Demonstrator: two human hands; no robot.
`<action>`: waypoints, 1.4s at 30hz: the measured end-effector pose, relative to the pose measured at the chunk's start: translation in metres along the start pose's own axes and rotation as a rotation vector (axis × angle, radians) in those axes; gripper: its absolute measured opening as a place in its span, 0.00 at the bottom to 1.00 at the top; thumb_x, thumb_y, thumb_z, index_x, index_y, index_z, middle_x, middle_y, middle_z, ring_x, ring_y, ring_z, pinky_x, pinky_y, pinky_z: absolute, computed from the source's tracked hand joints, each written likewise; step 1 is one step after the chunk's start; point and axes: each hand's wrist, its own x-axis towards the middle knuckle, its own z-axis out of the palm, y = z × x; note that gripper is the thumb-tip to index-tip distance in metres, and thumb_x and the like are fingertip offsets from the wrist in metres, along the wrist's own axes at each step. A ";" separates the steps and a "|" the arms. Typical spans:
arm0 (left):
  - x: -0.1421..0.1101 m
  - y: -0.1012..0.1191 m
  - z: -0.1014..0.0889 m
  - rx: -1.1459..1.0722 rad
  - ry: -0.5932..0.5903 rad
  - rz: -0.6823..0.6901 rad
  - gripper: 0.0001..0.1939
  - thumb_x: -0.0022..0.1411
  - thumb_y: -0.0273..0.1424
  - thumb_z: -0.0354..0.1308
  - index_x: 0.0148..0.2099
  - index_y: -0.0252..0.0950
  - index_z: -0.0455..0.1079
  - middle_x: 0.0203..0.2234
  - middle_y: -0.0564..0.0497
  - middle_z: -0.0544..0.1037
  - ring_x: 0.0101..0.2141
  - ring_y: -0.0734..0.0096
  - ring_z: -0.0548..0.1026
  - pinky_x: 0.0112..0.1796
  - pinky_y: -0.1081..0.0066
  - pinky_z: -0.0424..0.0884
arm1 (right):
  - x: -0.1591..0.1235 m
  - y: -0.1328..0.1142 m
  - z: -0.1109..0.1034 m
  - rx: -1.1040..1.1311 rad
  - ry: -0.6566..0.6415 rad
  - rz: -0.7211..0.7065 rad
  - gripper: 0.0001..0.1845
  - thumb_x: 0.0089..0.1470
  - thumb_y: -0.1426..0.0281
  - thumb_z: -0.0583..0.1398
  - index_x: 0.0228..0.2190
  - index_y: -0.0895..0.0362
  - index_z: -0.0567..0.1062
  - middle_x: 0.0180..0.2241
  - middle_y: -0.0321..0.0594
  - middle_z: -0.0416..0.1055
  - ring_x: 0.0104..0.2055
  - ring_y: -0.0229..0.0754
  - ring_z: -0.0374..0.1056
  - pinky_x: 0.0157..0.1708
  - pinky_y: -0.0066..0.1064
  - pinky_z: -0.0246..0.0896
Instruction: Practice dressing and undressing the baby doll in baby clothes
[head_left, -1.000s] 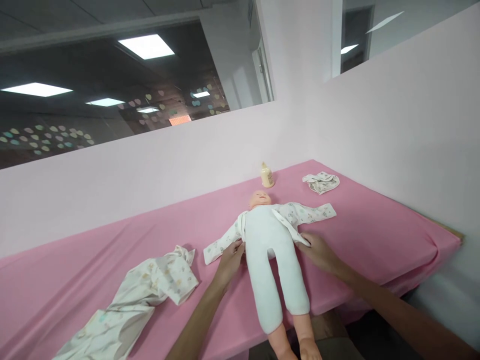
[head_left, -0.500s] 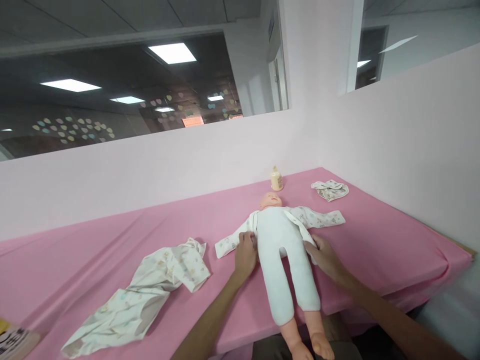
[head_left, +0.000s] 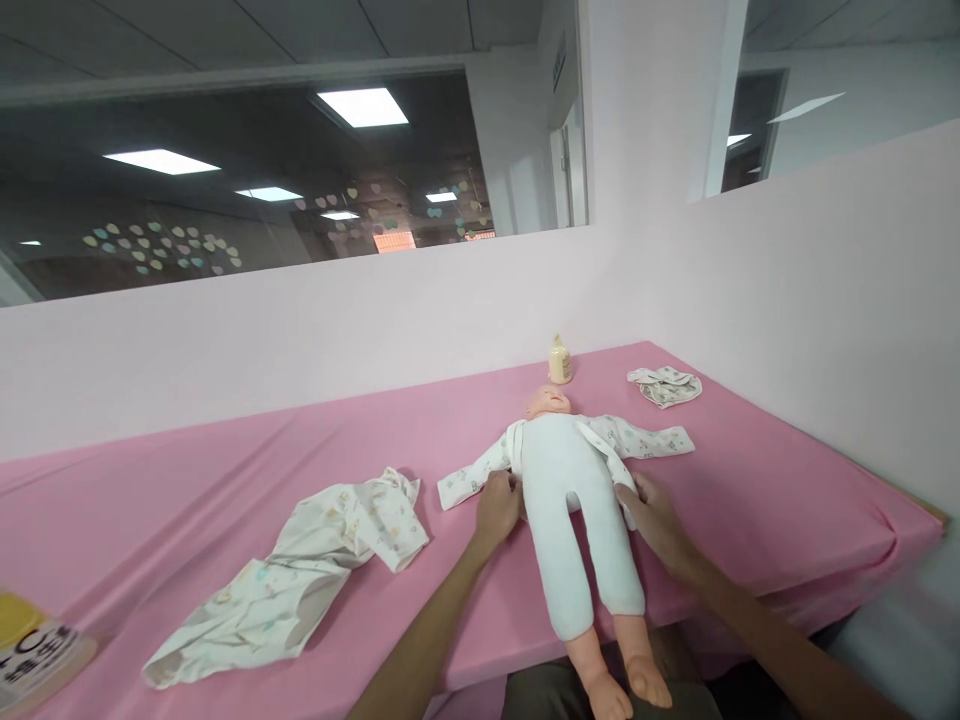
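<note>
A baby doll (head_left: 568, 480) with a white cloth body lies on its back, its feet over the table's near edge. A white printed baby shirt (head_left: 480, 472) has its sleeves on both doll arms and hangs open at the front. My left hand (head_left: 498, 508) is closed on the shirt's edge beside the doll's torso, its fingertips partly hidden. On the other side, my right hand (head_left: 657, 522) pinches the shirt's front flap near the doll's hip. The doll's white torso and legs show uncovered between my hands.
A crumpled printed garment (head_left: 300, 580) lies left on the pink-covered table (head_left: 247, 470). Behind the doll's head stands a cream pump bottle (head_left: 559, 361). A small folded printed cloth (head_left: 666, 387) lies back right. A yellow-labelled container (head_left: 37, 650) is cut off at lower left. Walls border the back and right.
The view has shifted slightly, bringing more of the yellow-labelled container into sight. Both hands keep nearly the same places at the doll's sides.
</note>
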 end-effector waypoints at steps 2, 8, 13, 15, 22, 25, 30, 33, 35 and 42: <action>0.003 -0.001 -0.009 -0.065 0.022 -0.041 0.11 0.59 0.31 0.47 0.24 0.36 0.57 0.24 0.51 0.68 0.27 0.71 0.65 0.28 0.72 0.58 | 0.001 -0.001 -0.001 -0.002 -0.007 0.010 0.16 0.49 0.57 0.56 0.23 0.55 0.59 0.22 0.31 0.53 0.26 0.35 0.50 0.24 0.27 0.49; 0.003 0.001 -0.041 -0.530 0.110 -0.091 0.11 0.57 0.38 0.49 0.28 0.36 0.59 0.22 0.56 0.62 0.24 0.76 0.61 0.27 0.74 0.60 | 0.016 -0.016 -0.010 0.010 0.055 0.007 0.14 0.49 0.58 0.55 0.24 0.55 0.62 0.22 0.30 0.55 0.25 0.35 0.52 0.25 0.27 0.49; -0.001 0.034 -0.038 -0.652 0.112 -0.052 0.10 0.55 0.38 0.52 0.35 0.38 0.59 0.22 0.58 0.63 0.22 0.77 0.60 0.25 0.76 0.57 | 0.036 -0.047 -0.004 0.038 0.089 -0.022 0.11 0.48 0.61 0.55 0.28 0.56 0.66 0.26 0.34 0.64 0.28 0.37 0.58 0.27 0.27 0.54; -0.005 0.053 -0.032 -0.519 0.087 0.034 0.09 0.56 0.36 0.50 0.39 0.39 0.60 0.21 0.59 0.63 0.22 0.76 0.61 0.25 0.76 0.58 | 0.040 -0.058 0.005 0.004 0.063 -0.072 0.08 0.49 0.64 0.53 0.29 0.57 0.66 0.30 0.37 0.66 0.31 0.38 0.61 0.29 0.27 0.55; -0.018 0.090 -0.035 0.098 -0.369 0.430 0.11 0.57 0.27 0.46 0.42 0.41 0.64 0.24 0.55 0.68 0.26 0.71 0.66 0.27 0.73 0.55 | 0.032 -0.073 0.018 -0.590 -0.498 -0.248 0.05 0.48 0.69 0.55 0.23 0.56 0.63 0.25 0.35 0.66 0.27 0.37 0.61 0.26 0.28 0.49; -0.008 0.088 -0.043 0.006 -0.357 0.287 0.13 0.61 0.36 0.46 0.48 0.41 0.62 0.23 0.56 0.69 0.25 0.69 0.68 0.26 0.73 0.58 | 0.041 -0.083 0.016 -0.735 -0.244 -0.263 0.11 0.52 0.61 0.56 0.33 0.56 0.70 0.38 0.42 0.71 0.39 0.44 0.66 0.33 0.30 0.54; 0.032 0.079 -0.035 -0.005 -0.090 -0.018 0.19 0.61 0.46 0.49 0.44 0.36 0.60 0.29 0.48 0.75 0.32 0.65 0.74 0.32 0.71 0.63 | 0.082 -0.086 0.029 -0.975 -0.152 -0.212 0.13 0.54 0.66 0.54 0.36 0.61 0.73 0.42 0.51 0.71 0.44 0.50 0.67 0.36 0.33 0.54; 0.055 0.068 -0.025 0.008 -0.084 -0.061 0.17 0.57 0.46 0.54 0.36 0.36 0.63 0.25 0.48 0.74 0.31 0.64 0.74 0.31 0.71 0.62 | 0.102 -0.077 0.036 -1.019 -0.179 -0.196 0.11 0.52 0.75 0.51 0.30 0.60 0.74 0.36 0.50 0.73 0.40 0.48 0.68 0.35 0.32 0.52; 0.067 0.060 -0.021 -0.032 -0.079 -0.048 0.16 0.54 0.45 0.56 0.29 0.37 0.62 0.20 0.51 0.71 0.29 0.64 0.73 0.29 0.72 0.60 | 0.113 -0.073 0.039 -0.985 -0.123 -0.246 0.12 0.53 0.76 0.50 0.27 0.59 0.73 0.34 0.49 0.73 0.40 0.47 0.67 0.36 0.32 0.51; 0.089 0.050 -0.026 -0.099 -0.125 -0.048 0.19 0.53 0.39 0.57 0.18 0.39 0.55 0.10 0.56 0.58 0.17 0.73 0.62 0.22 0.73 0.53 | 0.151 -0.077 0.068 -0.431 0.070 -0.264 0.11 0.54 0.72 0.50 0.22 0.57 0.65 0.25 0.36 0.67 0.28 0.37 0.59 0.28 0.28 0.46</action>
